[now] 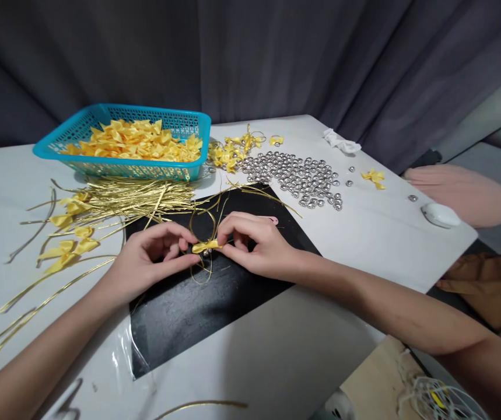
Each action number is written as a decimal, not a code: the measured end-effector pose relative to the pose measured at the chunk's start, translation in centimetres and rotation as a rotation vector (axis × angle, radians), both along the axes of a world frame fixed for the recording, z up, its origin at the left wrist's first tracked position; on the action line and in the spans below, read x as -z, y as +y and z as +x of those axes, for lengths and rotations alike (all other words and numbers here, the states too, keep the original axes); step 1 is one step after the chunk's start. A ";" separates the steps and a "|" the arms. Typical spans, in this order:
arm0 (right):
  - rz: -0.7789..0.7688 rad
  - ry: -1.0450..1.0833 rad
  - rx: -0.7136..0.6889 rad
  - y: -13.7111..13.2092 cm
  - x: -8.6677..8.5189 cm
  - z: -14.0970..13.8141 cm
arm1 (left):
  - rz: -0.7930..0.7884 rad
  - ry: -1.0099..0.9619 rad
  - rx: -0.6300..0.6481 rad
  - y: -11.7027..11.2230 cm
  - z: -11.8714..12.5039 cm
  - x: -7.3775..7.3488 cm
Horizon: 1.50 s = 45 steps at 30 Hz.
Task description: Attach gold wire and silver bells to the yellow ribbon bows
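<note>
Between my two hands is a yellow ribbon bow (205, 247), held just above a black mat (233, 312). My left hand (156, 254) pinches its left end between thumb and fingers. The right end is in the fingertips of my right hand (254, 239). Below the bow hangs a small silver bead (207, 253), close against it. A loop of gold cord (202, 213) rises behind the bow, and a thin strand curls beneath it. Whether the bead is fastened to the bow I cannot tell.
A blue basket (136, 168) of yellow bows stands at the back left. Gold cords (145, 198) lie before it, with loose bows (64, 254) at left. Silver beads (294, 175) spread behind my right hand. A white mouse-shaped object (440, 215) sits near the right edge.
</note>
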State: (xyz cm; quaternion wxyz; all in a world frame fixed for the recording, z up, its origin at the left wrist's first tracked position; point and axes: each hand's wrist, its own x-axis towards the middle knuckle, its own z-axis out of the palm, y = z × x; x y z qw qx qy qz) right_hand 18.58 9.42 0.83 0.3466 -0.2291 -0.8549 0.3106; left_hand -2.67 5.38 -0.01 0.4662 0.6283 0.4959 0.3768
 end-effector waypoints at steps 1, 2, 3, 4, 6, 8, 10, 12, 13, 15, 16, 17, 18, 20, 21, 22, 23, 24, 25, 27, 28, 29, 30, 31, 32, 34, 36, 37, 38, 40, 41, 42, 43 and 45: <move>0.001 0.013 -0.007 0.0 0.1 0.0 | 0.003 0.012 -0.006 0.0 0.1 0.0; 0.005 0.028 -0.013 0.1 0.2 0.0 | 0.015 0.024 -0.007 0.1 0.1 -0.1; 0.010 0.042 -0.017 0.1 0.3 0.0 | 0.032 0.033 -0.004 0.1 0.2 -0.2; 0.014 0.051 -0.021 0.2 0.4 -0.1 | 0.048 0.041 -0.001 0.1 0.3 -0.2; 0.018 0.060 -0.024 0.2 0.6 -0.1 | 0.064 0.043 -0.006 0.1 0.3 -0.3; 0.020 0.064 -0.025 0.3 0.6 -0.2 | 0.049 0.019 -0.019 0.1 0.4 -0.3; 0.008 0.064 -0.027 0.3 0.6 -0.2 | 0.023 -0.028 -0.031 0.1 0.4 -0.3; -0.026 0.065 -0.026 0.3 0.6 -0.1 | -0.015 -0.069 -0.035 0.0 0.4 -0.3; -0.043 0.067 -0.025 0.3 0.6 -0.1 | -0.040 -0.076 -0.031 0.0 0.4 -0.3; -0.066 0.067 -0.027 0.3 0.6 -0.1 | -0.087 -0.072 -0.015 -0.1 0.3 -0.4; -0.069 0.066 -0.030 0.3 0.6 -0.1 | -0.101 -0.071 -0.005 -0.2 0.3 -0.5; -0.070 0.065 -0.034 0.3 0.7 -0.2 | -0.109 -0.074 0.003 -0.2 0.2 -0.5; -0.072 0.063 -0.039 0.3 0.8 -0.2 | -0.112 -0.079 0.006 -0.2 0.2 -0.6; -0.094 0.059 -0.051 0.2 1.0 -0.2 | -0.120 -0.073 0.006 -0.1 0.1 -0.6; -0.111 0.056 -0.056 0.2 1.1 -0.2 | -0.126 -0.062 0.004 -0.1 0.1 -0.6; -0.134 0.052 -0.059 0.2 1.1 -0.2 | -0.132 -0.050 0.002 0.0 0.1 -0.6; -0.165 0.047 -0.060 0.1 1.1 -0.2 | -0.138 -0.040 0.002 0.1 0.2 -0.5; -0.209 0.036 -0.064 0.0 0.9 -0.2 | -0.141 -0.035 0.003 0.2 0.2 -0.5; -0.269 0.022 -0.075 -0.1 0.7 -0.3 | -0.141 -0.035 0.004 0.2 0.2 -0.4; -0.432 -0.002 -0.114 -0.4 0.2 -0.4 | -0.135 -0.040 0.002 0.2 0.3 -0.4; -0.519 -0.005 -0.129 -0.5 -0.1 -0.5 | -0.134 -0.043 0.001 0.2 0.3 -0.4; -0.594 0.003 -0.132 -0.6 -0.3 -0.5 | -0.136 -0.048 0.000 0.2 0.3 -0.4; -0.653 0.022 -0.123 -0.6 -0.5 -0.6 | -0.138 -0.054 0.002 0.1 0.3 -0.4; -0.699 0.048 -0.105 -0.6 -0.5 -0.7 | -0.143 -0.059 0.006 0.0 0.3 -0.4; -0.737 0.070 -0.092 -0.5 -0.5 -0.8 | -0.147 -0.065 0.012 0.0 0.3 -0.4; -0.819 0.095 -0.107 -0.3 -0.3 -0.8 | -0.151 -0.072 0.023 -0.1 0.2 -0.5; -0.900 0.092 -0.146 0.0 0.0 -0.8 | -0.146 -0.074 0.031 -0.1 0.3 -0.6; -0.929 0.090 -0.157 0.2 0.0 -0.7 | -0.143 -0.074 0.035 -0.1 0.3 -0.6; -0.950 0.087 -0.162 0.3 0.0 -0.7 | -0.138 -0.072 0.039 -0.1 0.3 -0.7; -0.966 0.087 -0.162 0.6 0.0 -0.5 | -0.127 -0.072 0.045 -0.1 0.3 -0.7; -0.956 0.083 -0.173 0.6 -0.1 -0.5 | -0.127 -0.076 0.046 -0.1 0.3 -0.7; -0.923 0.066 -0.190 0.7 -0.1 -0.4 | -0.130 -0.082 0.046 -0.1 0.2 -0.6; -0.863 0.040 -0.209 0.7 -0.1 -0.3 | -0.135 -0.093 0.040 0.0 0.1 -0.5; -0.669 -0.007 -0.226 0.7 0.0 -0.2 | -0.149 -0.123 0.024 0.1 -0.1 -0.3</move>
